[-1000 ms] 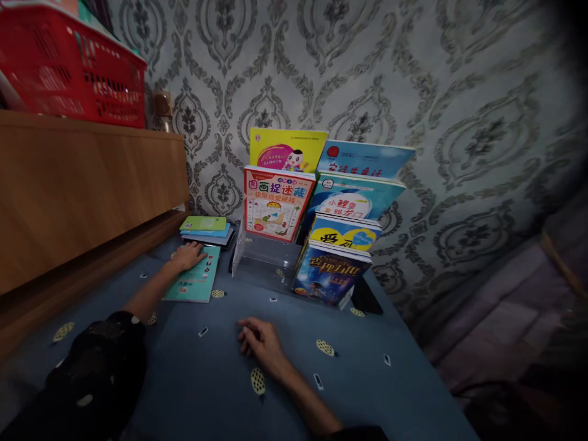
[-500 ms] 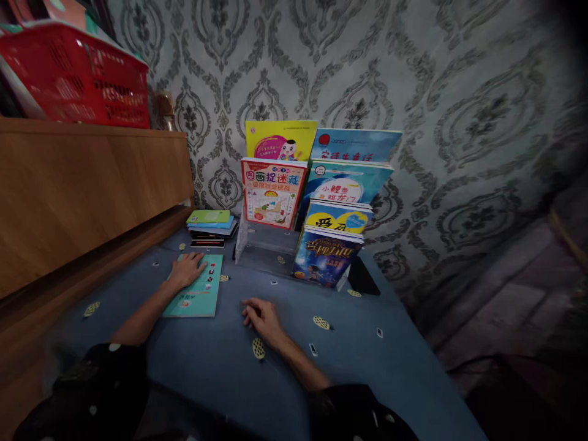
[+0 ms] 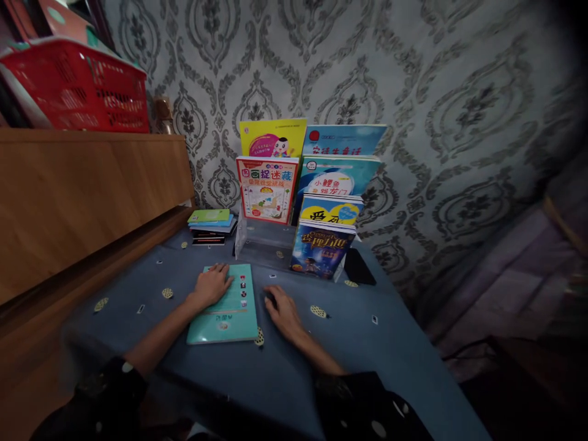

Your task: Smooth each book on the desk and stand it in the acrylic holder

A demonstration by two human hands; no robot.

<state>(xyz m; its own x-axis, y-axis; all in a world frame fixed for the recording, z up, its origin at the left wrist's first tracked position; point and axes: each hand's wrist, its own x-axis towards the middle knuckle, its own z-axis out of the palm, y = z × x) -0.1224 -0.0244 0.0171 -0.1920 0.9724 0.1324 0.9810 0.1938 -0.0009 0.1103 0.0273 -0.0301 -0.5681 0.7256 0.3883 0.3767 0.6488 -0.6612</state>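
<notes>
A thin teal book lies flat on the blue patterned tablecloth in front of me. My left hand rests flat on its upper left part, fingers spread. My right hand lies palm down on the cloth just right of the book, fingers loosely curled, holding nothing. Behind them a clear tiered stand holds several children's books; the lowest on the right is a dark blue one.
A small pile of books sits at the back left by a wooden cabinet with a red basket on top. A dark flat object lies right of the stand. Patterned wallpaper stands behind; the table drops off at right.
My left hand has slid the teal book toward me and to the right. My right hand has moved up beside the book's right edge.
</notes>
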